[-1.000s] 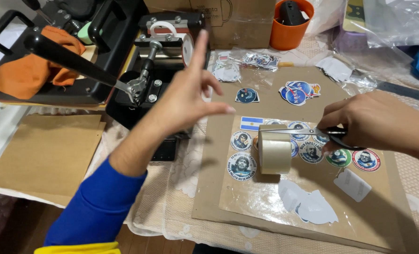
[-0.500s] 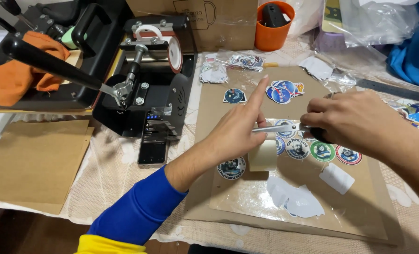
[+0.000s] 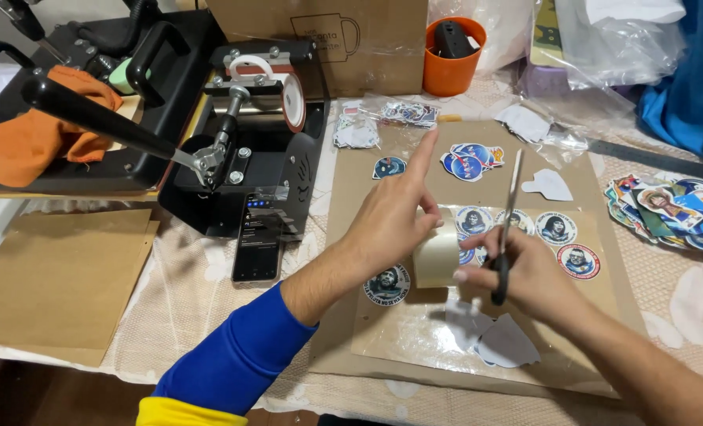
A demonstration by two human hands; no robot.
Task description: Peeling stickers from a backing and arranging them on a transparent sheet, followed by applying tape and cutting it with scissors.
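My left hand (image 3: 391, 221) grips a beige tape roll (image 3: 437, 259) from the left, index finger sticking up. My right hand (image 3: 529, 276) holds scissors (image 3: 508, 213) just right of the roll, with black handles and the blades pointing up and away. Both hands hover over a brown cardboard sheet (image 3: 351, 181). On it lie several round picture stickers (image 3: 557, 229) and white backing scraps (image 3: 501, 343) under clear film. One round sticker (image 3: 387, 285) shows below my left wrist.
A black mug heat press (image 3: 249, 150) with a long lever stands to the left, a phone (image 3: 257, 244) leaning at its base. Brown paper (image 3: 52, 276) lies far left. An orange cup (image 3: 452, 55) and cardboard box (image 3: 328, 39) stand behind. More stickers (image 3: 667, 209) are piled at right.
My left hand came down from mid-air onto the tape roll. My right hand now holds the scissors upright beside it. The view shifted slightly to the left.
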